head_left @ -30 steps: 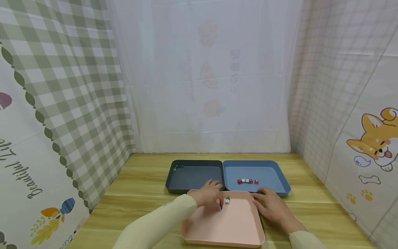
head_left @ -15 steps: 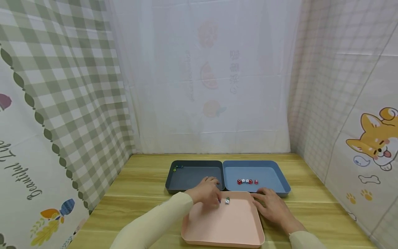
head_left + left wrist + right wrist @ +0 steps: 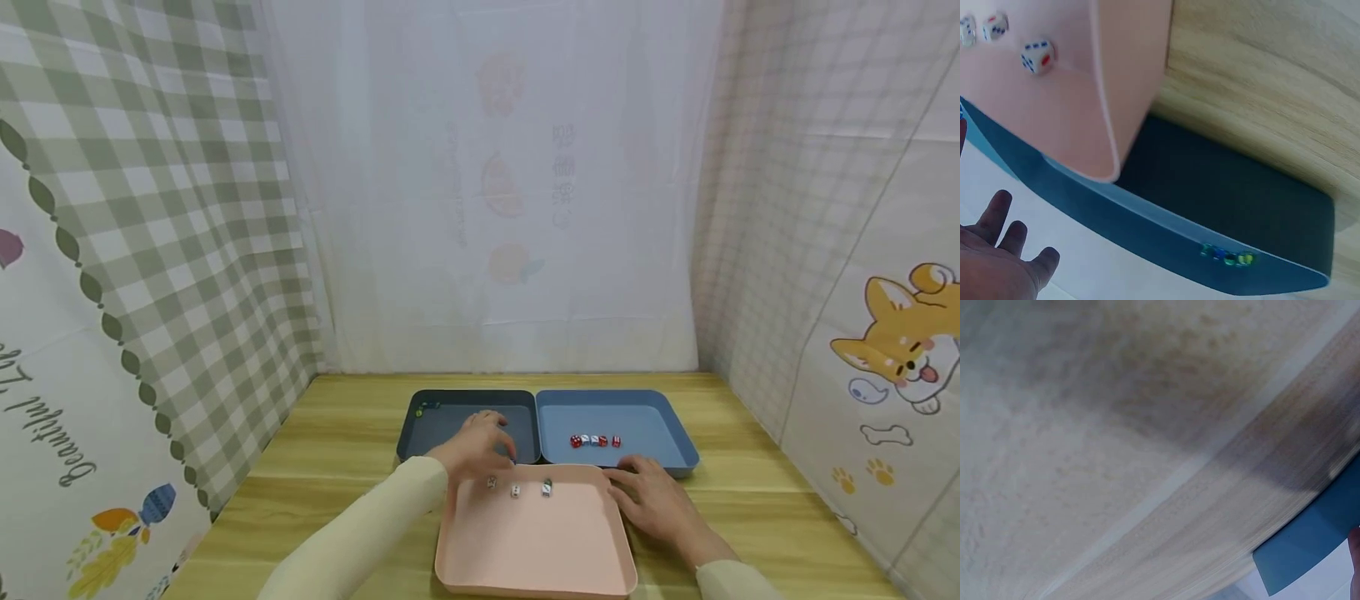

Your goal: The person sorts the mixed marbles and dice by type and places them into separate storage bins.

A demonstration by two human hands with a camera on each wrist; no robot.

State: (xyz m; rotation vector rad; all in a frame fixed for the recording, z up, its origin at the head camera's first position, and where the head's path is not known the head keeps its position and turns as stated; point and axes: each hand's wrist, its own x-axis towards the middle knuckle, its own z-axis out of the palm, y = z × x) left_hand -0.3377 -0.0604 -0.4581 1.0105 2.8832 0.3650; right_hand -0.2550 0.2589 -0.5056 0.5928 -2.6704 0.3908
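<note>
In the head view my left hand (image 3: 474, 446) is above the far left part of the pink tray (image 3: 536, 554), near the dark tray's front wall. It pinches a small blue marble (image 3: 513, 459), mostly covered by the fingers; the left wrist view catches only its edge beside a fingertip. On the pink tray lie white dice, among them a left die (image 3: 491, 482), a middle die (image 3: 515, 492) and a right die (image 3: 547, 488) with something dark green behind it. My right hand (image 3: 656, 502) rests at the pink tray's far right corner, fingers loosely extended.
Behind the pink tray stand a dark tray (image 3: 480, 395) with several green and blue marbles (image 3: 1229, 256) in its far left corner, and a blue tray (image 3: 645, 417) with a row of several red and white dice (image 3: 595, 440). Cloth walls surround the wooden table (image 3: 337, 483).
My left hand has moved left and away from me with the blue marble, from over the pink tray toward the dark one. More white dice are now uncovered. My right hand stays put.
</note>
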